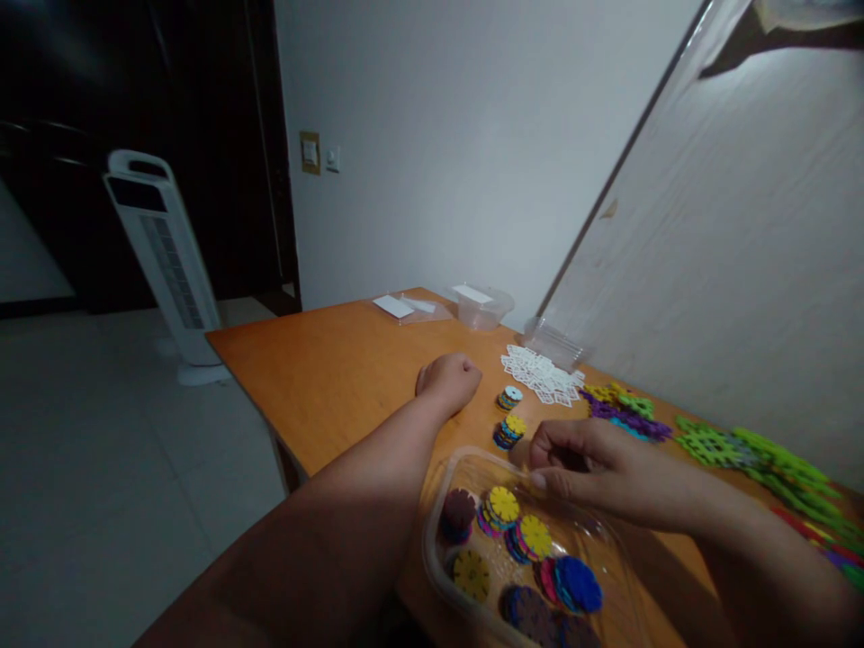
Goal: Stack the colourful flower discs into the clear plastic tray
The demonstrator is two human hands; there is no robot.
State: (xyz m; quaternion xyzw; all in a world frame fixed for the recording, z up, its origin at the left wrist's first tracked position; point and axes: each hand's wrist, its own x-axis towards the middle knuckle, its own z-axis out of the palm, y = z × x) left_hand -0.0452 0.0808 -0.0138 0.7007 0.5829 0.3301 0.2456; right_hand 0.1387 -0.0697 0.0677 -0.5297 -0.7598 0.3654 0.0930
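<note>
My left hand [451, 380] rests fisted on the surface [337, 378], holding nothing visible. Right hand [594, 470], fingers pinched narrow, hovers over the clear tub [438, 531] of coloured discs [533, 535]; contents of pinch unclear.

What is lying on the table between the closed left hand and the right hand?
In the head view, two small stacks of coloured discs stand on the table between the left hand and the right hand.
</note>
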